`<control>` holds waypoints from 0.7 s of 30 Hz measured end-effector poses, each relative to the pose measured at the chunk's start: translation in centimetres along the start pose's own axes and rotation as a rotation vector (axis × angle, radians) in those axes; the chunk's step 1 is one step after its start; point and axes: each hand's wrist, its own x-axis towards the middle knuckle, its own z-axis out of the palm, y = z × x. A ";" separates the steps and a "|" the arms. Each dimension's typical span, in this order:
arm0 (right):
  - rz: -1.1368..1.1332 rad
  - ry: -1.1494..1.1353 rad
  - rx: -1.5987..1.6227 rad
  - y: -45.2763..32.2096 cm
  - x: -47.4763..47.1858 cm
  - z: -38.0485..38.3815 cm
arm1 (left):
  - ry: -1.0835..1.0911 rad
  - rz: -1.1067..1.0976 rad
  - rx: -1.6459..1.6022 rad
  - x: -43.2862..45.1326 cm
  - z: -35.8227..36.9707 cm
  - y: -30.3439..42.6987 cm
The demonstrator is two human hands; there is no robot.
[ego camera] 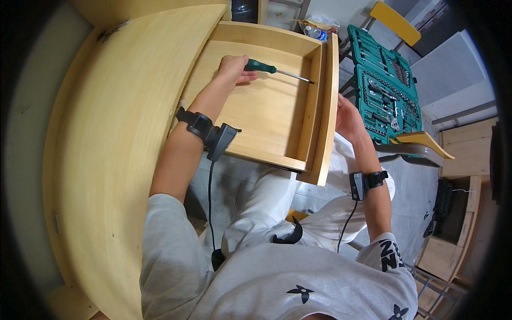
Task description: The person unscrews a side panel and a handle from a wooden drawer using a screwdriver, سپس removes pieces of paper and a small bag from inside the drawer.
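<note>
My left hand [235, 71] grips the green handle of a screwdriver [262, 67] inside an open wooden drawer [260, 108]. The screwdriver's tip meets the inner side of the drawer's front end, at a small dark spot. My right hand [349, 116] is at the outer face of the drawer front [331, 108]; its fingertips are partly hidden behind that panel, so what they hold cannot be seen. Both forearms wear black strapped devices with cables.
A wooden desktop [132, 132] lies over the drawer's left side. An open green socket-tool case [384, 92] rests on a chair at the right. A plastic bottle [316, 33] stands beyond the drawer. Wooden cabinets [440, 256] are at the far right.
</note>
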 end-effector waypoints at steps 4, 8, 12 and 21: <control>-0.039 -0.025 -0.119 -0.6 3.6 -2.0 | 0.022 0.011 0.066 0.6 0.0 -0.2; -0.018 0.024 -0.177 -0.9 4.5 -2.6 | 0.116 -0.081 0.202 -0.3 0.3 0.7; -0.084 -0.045 -0.154 -0.9 3.9 -0.9 | -0.026 -0.119 0.134 -0.1 0.1 0.3; -0.239 0.024 -0.224 -0.2 4.5 -1.9 | -0.119 0.108 0.129 -0.2 0.1 1.1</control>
